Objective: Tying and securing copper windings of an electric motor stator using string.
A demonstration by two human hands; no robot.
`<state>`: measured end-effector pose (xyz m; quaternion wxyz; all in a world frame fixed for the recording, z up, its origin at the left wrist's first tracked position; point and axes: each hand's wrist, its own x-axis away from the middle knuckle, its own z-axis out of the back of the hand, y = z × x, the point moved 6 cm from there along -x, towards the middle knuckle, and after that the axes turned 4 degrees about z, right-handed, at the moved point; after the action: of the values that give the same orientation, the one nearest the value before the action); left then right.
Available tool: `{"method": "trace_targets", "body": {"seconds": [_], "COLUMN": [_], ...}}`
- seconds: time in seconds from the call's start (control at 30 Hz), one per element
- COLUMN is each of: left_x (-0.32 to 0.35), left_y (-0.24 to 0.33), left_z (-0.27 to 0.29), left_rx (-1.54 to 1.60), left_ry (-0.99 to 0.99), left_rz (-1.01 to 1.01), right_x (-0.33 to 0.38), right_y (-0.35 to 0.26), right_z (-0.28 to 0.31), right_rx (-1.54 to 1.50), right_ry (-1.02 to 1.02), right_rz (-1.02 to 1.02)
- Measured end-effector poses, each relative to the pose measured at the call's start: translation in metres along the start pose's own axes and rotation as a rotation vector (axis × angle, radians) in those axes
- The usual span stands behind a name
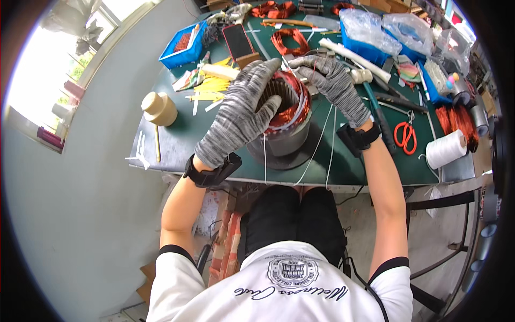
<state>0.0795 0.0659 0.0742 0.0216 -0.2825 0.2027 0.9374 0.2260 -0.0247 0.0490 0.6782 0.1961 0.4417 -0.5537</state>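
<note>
A round metal motor stator [287, 134] with copper windings stands upright on a green workbench [177, 137]. My left hand [241, 112], in a grey knitted glove, rests on the stator's near-left rim with the thumb pressing inside the bore. My right hand [332, 80], also gloved, is at the far right rim, fingers pinched on the copper winding and white lacing string. Two strands of white string [322, 139] hang from the stator over the bench's front edge.
Orange-handled scissors [406, 134] and a white thread spool [446, 149] lie to the right, beside copper wire coils [456, 121]. A cream tape roll [159, 108] and yellow strips [212, 86] sit to the left. Blue bins [182, 45], a phone [237, 40] and plastic bags crowd the back.
</note>
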Motion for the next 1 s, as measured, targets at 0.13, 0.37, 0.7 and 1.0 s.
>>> {"method": "trace_targets", "body": {"seconds": [0.13,0.37,0.7,1.0], "left_x": [0.014,0.025,0.048,0.028], "left_y": [0.019,0.019,0.010,0.007], "left_z": [-0.001,-0.019,-0.019,-0.011], "left_rx": [0.091,0.199,0.145,0.232], "left_ry": [0.059,0.203,0.302,-0.056], "left_rz": [0.004,0.088,0.122,-0.006], "right_x": [0.006,0.012,0.089,0.072], "right_y": [-0.002,-0.011,-0.097,-0.110], "right_z": [-0.004,0.000,0.025,-0.015], "right_rx": [-0.195,0.089,0.053,0.214], "right_ry": [-0.112,-0.083,0.272,0.228], "right_rz": [-0.071,-0.035,-0.521,-0.378]}}
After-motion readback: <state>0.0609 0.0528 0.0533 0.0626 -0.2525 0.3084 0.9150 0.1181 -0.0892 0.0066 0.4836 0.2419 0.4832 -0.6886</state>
